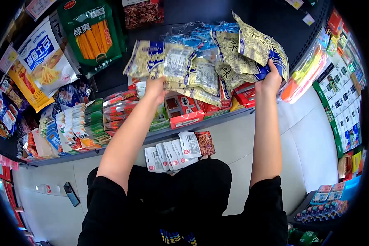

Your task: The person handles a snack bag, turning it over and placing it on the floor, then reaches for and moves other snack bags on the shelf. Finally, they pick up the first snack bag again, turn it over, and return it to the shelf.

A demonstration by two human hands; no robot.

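- A fan of white sachets lies on the person's lap, just below the shelf edge; a dark phone lies on the floor to the left.
- The shelf holds red boxes packed side by side.
- Above them, the left hand is closed on the left end of a sheaf of yellow-and-blue packets. The right hand clasps its right end.
- The sheaf's long axis runs left to right, and the rightmost packets tilt up and left.
- A green bag hangs behind.
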